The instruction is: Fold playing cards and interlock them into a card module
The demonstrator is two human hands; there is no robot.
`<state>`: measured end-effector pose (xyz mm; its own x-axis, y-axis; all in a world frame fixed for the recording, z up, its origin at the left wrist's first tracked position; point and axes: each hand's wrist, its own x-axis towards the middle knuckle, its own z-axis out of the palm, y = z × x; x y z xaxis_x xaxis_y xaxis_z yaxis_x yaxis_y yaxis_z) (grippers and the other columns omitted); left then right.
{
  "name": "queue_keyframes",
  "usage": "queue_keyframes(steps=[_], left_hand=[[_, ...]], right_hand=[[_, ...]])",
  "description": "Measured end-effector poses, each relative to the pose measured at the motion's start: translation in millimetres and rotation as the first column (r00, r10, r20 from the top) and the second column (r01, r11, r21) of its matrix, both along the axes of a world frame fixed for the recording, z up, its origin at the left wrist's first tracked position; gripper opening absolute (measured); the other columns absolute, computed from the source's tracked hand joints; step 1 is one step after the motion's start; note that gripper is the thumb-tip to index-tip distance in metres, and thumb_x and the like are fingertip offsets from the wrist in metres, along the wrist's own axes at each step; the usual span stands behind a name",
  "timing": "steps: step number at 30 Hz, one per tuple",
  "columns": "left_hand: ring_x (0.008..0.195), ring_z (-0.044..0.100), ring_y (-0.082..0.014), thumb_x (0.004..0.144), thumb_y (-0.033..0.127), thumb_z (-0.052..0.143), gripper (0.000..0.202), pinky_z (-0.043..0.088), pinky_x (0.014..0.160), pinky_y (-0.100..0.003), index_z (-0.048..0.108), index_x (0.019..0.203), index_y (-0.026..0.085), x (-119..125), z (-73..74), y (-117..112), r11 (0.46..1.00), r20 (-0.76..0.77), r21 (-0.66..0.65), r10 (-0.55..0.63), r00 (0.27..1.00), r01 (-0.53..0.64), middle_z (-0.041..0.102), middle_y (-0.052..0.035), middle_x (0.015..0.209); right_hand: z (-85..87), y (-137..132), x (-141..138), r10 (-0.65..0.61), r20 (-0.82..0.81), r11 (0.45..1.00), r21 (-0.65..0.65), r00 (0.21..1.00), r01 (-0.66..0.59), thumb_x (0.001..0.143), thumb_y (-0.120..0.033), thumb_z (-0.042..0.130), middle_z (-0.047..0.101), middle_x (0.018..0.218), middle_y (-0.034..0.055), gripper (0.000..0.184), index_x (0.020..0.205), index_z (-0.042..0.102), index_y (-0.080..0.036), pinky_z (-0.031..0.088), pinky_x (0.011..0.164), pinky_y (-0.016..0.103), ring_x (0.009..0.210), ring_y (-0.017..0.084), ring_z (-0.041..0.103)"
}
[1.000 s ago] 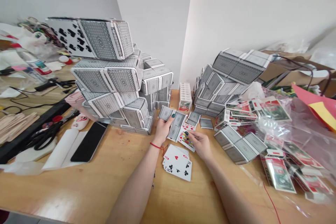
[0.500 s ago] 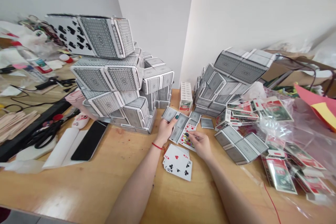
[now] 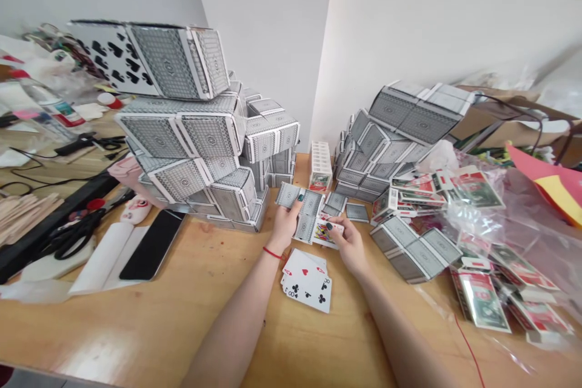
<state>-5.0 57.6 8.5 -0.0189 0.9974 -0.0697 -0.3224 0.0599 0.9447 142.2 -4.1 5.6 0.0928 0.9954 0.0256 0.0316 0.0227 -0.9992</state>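
Note:
My left hand [image 3: 286, 223] is closed on a piece of grey-backed playing cards [image 3: 313, 203], with the thumb lying on top. Against the right side of that piece is a face card [image 3: 322, 231], its picture side up, pinched by my right hand [image 3: 351, 245]. Whether the face card is tucked under the piece or only touches its edge, I cannot tell. Nearer to me, between my forearms, a loose pile of face-up cards [image 3: 305, 285] shows an ace of hearts and an eight of clubs. Small grey folded cards [image 3: 357, 212] lie just beyond my right hand.
Tall stacks of boxes made from cards stand at left [image 3: 182, 133] and right [image 3: 386, 145]. A row of card packs [image 3: 321, 163] sits between them. A phone [image 3: 152, 245] and scissors [image 3: 75, 233] lie at left; a card-made block [image 3: 416, 248] and red-green card boxes [image 3: 482, 297] at right.
The face card in my right hand has swung from a slant to nearly level beside the grey-backed piece. My left hand keeps its hold and has barely moved.

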Motion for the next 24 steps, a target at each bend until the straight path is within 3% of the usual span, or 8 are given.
queue_keyframes(steps=[5, 14, 24], left_hand=[[0.101, 0.054, -0.0214, 0.067, 0.042, 0.061, 0.039, 0.039, 0.088, -0.031, 0.063, 0.095, 0.014, -8.4, 5.1, 2.3, 0.996, 0.047, 0.000, 0.090, 0.995, -0.090, 0.064, -0.0072, 0.099], [0.086, 0.061, -0.0232, 0.069, 0.055, 0.052, 0.053, 0.044, 0.079, -0.033, 0.064, 0.093, 0.009, -1.8, 8.4, -8.1, 0.967, 0.201, -0.153, -0.173, 0.964, 0.205, 0.068, -0.0101, 0.081], [0.084, 0.061, -0.0222, 0.069, 0.056, 0.050, 0.054, 0.045, 0.077, -0.032, 0.064, 0.090, 0.009, 6.0, 1.0, -12.7, 0.974, 0.088, -0.161, -0.147, 0.985, 0.160, 0.068, -0.0102, 0.082]], right_hand=[[-4.2, 0.4, 4.0, 0.077, 0.059, 0.994, -0.087, 0.995, -0.072, 0.075, -0.049, 0.049, 0.050, 0.048, -0.0016, 0.034, 0.069, 0.050, -0.016, 0.030, 0.035, 0.021, 0.036, 0.008, 0.039], [-8.3, -1.0, 0.2, 0.086, 0.108, 0.993, -0.085, 0.990, -0.077, 0.074, -0.053, 0.049, 0.047, 0.038, -0.0029, 0.040, 0.055, 0.046, -0.017, 0.027, 0.033, 0.020, 0.031, 0.008, 0.038], [-0.6, -1.5, -6.2, 0.107, 0.094, 0.988, -0.118, 0.990, -0.095, 0.072, -0.053, 0.050, 0.050, 0.037, -0.0024, 0.042, 0.051, 0.047, -0.017, 0.027, 0.029, 0.020, 0.027, 0.008, 0.038]])
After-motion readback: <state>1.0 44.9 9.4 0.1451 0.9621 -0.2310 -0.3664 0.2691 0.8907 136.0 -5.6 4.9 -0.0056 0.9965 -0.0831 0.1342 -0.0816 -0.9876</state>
